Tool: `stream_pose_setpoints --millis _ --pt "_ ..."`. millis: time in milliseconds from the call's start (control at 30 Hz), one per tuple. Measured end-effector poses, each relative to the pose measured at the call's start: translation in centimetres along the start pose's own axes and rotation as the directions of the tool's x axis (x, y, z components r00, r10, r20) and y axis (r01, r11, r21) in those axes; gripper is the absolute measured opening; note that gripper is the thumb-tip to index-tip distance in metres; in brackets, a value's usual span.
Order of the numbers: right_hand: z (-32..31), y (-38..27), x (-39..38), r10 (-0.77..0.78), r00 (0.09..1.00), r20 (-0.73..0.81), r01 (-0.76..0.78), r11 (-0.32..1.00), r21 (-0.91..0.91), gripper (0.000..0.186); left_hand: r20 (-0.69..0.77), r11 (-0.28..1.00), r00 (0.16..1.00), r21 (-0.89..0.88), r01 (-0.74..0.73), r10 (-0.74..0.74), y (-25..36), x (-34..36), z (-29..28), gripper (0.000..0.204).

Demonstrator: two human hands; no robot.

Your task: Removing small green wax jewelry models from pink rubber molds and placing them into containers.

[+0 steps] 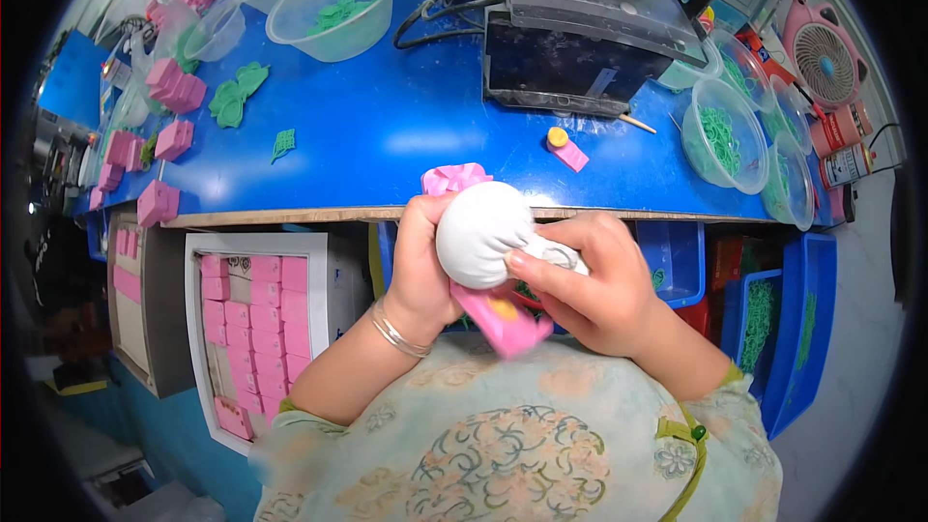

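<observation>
A round white cloth pouch (483,232), gathered into creases at its neck, is held in front of my chest by my right hand (604,280), whose fingers and thumb pinch the neck. Behind the pouch, my left hand (420,251) is closed around a pink rubber mold (503,326). The mold's lower flap, with a yellow spot, hangs below the pouch and is a little blurred. Another pink part (456,177) sticks out above the left fingers. The pouch covers the middle of the mold, so I cannot tell whether they touch.
On the blue table (406,135) lie a small pink piece with a yellow cap (567,148), green pieces (237,94) and pink blocks (174,140). A dark machine (580,48) stands behind. Bowls of green pieces (723,135) are at right; a white-framed box (198,329) holds pink blocks.
</observation>
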State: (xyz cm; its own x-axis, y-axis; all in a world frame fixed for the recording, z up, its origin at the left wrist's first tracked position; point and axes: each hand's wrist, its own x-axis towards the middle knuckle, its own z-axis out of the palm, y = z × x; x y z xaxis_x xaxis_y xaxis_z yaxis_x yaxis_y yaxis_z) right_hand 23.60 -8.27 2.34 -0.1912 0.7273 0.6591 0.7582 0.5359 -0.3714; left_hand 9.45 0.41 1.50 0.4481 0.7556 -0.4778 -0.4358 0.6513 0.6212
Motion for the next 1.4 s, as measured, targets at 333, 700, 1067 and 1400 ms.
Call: stream_pose_setpoints --millis 333,700,1067,1400 --pt "1.6 1.3 -1.1 0.055 0.997 0.052 -0.056 0.998 0.019 0.040 0.368 0.984 0.919 -0.044 0.172 -0.144 -0.1 2.3 -4.1 0.047" --pt "-1.6 3.7 -2.9 0.195 0.954 -0.227 -0.296 0.732 -0.614 0.036 0.652 0.982 0.737 0.065 0.179 -0.178 0.2 2.3 -4.7 0.027" --pt "2.8 5.1 0.8 0.568 0.823 0.004 -0.542 0.788 -0.290 0.019 0.452 0.594 0.854 0.623 -0.509 0.257 1.0 -0.1 -4.5 0.038" --pt "0.2 2.6 1.5 0.157 0.985 -0.068 -0.145 0.976 0.160 0.019 0.868 -0.428 0.371 0.487 -0.761 0.328 2.4 0.8 -4.1 0.052"
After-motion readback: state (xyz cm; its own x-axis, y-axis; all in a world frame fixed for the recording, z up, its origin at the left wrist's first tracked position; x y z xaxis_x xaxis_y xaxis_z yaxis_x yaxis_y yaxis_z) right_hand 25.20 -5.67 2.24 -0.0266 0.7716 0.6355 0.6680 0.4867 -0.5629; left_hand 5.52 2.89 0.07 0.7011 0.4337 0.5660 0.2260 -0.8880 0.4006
